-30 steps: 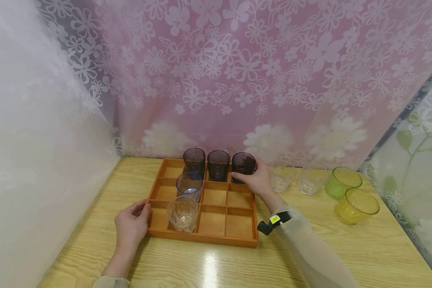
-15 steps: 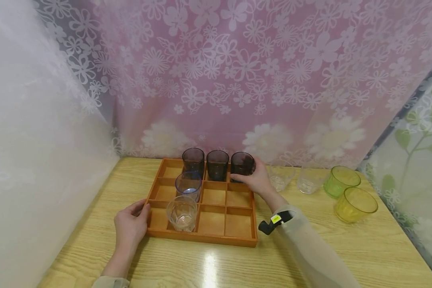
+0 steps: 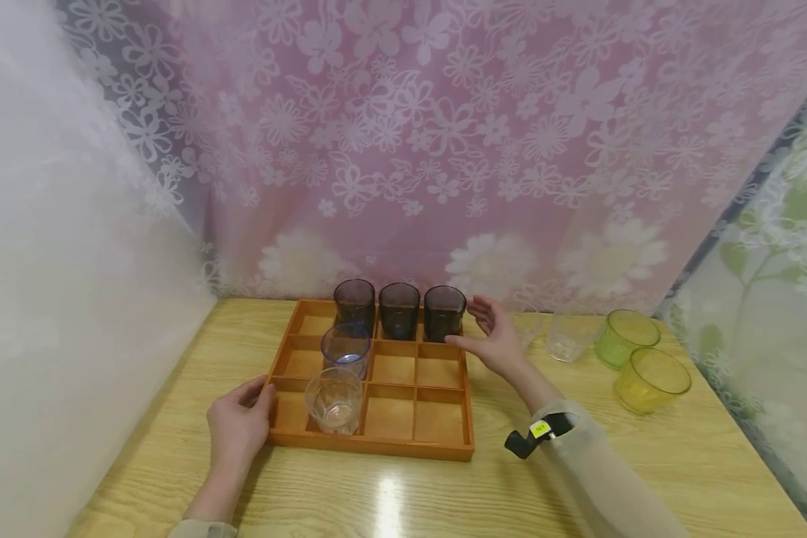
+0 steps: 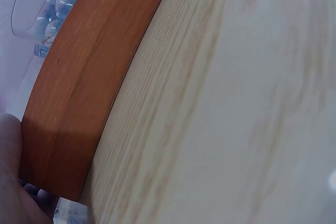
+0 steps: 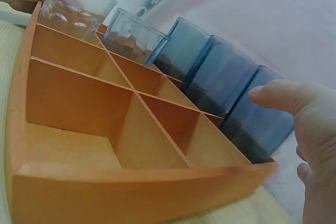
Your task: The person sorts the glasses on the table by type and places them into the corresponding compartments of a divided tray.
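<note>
Orange wooden tray with a grid of compartments (image 3: 370,447) sits on the light wood-grain desk (image 3: 578,478), in front of a pink floral curtain (image 3: 444,149). Back row of the tray holds three dark smoky glass tumblers: left one (image 3: 354,302), middle one (image 3: 399,309), right one (image 3: 444,312), each upright in its own compartment. Bluish clear glass tumbler (image 3: 345,348) stands in the middle row, clear faceted glass tumbler (image 3: 334,399) in the front row, both in the second column from the left. The leftmost column and the two right compartments of the middle and front rows look empty

Right hand (image 3: 496,342) hovers just beside the right dark tumbler at the tray's far right corner, fingers spread and relaxed, holding nothing; the right wrist view shows a fingertip (image 5: 273,94) near that tumbler (image 5: 257,124), a small gap between, not clearly touching. Left hand (image 3: 237,427) rests against the tray's front left corner, thumb on the rim, fingers lightly bent, steadying rather than gripping; left wrist view shows only the tray wall (image 4: 79,93) and desk

Outside the tray, right of it on the desk: two clear glass tumblers (image 3: 568,336), one partly hidden behind the right hand, a green plastic cup (image 3: 625,338) and a yellow plastic cup (image 3: 651,378)

Judgement: five cups are in the tray, four remain out, so roughly half done
</note>
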`<state>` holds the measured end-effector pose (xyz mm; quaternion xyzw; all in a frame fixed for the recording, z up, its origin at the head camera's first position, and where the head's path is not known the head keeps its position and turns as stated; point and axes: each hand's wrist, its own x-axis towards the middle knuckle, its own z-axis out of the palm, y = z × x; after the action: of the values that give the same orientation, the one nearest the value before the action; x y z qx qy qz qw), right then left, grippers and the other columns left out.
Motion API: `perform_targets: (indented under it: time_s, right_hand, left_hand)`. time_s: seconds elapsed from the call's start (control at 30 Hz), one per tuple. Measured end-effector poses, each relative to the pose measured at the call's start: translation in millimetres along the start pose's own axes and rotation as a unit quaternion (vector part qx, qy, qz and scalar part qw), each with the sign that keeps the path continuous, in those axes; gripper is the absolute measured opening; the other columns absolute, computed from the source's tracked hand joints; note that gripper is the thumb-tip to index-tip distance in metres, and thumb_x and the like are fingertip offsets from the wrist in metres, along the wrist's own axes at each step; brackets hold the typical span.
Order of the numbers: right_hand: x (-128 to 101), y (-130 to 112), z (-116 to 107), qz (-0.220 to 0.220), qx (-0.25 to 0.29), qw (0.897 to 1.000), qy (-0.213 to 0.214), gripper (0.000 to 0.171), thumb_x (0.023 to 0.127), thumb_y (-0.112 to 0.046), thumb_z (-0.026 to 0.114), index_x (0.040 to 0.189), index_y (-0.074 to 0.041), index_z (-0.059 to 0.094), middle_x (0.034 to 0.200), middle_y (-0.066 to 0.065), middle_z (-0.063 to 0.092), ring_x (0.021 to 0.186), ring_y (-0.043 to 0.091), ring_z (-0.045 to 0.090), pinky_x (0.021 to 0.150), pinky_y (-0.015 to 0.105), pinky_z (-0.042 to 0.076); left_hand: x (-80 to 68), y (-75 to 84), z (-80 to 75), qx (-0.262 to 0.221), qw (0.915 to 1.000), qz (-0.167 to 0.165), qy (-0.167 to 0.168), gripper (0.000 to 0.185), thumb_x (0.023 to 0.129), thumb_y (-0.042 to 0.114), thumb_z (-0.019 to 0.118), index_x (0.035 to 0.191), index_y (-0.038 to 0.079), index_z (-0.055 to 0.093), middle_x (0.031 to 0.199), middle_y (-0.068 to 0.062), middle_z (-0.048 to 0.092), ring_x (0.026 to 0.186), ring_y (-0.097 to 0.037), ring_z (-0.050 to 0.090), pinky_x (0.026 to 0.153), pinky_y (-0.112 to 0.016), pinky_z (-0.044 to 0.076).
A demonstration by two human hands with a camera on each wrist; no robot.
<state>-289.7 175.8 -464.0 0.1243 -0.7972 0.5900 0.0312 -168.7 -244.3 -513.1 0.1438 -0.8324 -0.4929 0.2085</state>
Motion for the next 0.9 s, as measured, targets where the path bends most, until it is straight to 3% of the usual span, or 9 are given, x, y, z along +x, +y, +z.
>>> perform_targets:
  time_s: [0.47,0.77,0.9]
  right_hand:
    - [-38,-12,-38,-0.032,0.012,0.999,-0.007,0.085,0.088,-0.003,0.087,0.157,0.003,0.038,0.154,0.02,0.049,0.146,0.041,0.043,0.122,0.047,0.031]
    - [-75,-19,-61,-0.057,-0.008,0.998,0.0,0.081,0.088,-0.002,0.087,0.155,0.003,0.041,0.152,0.018,0.052,0.143,0.037,0.047,0.116,0.03,0.038]
    - [-88,-17,-70,-0.067,-0.005,0.998,0.016,0.079,0.086,0.003,0.086,0.153,0.005,0.043,0.149,0.016,0.055,0.14,0.029,0.052,0.114,0.026,0.04]
  left_hand:
    - [-1.2,-1.5,-0.7,0.01,0.9999,0.008,0.003,0.024,0.101,0.01,0.072,0.119,-0.005,0.077,0.11,-0.022,0.077,0.098,-0.034,0.075,0.067,-0.006,0.049]
    - [-1.7,0.9,-0.7,0.006,1.0,0.005,-0.003,0.025,0.101,0.011,0.072,0.12,-0.004,0.077,0.112,-0.022,0.077,0.101,-0.034,0.075,0.067,-0.006,0.049]
    - [-3.1,2.1,-1.4,0.006,0.9999,0.01,-0.009,0.025,0.102,0.011,0.071,0.121,-0.005,0.077,0.112,-0.023,0.076,0.1,-0.036,0.075,0.066,-0.006,0.049]
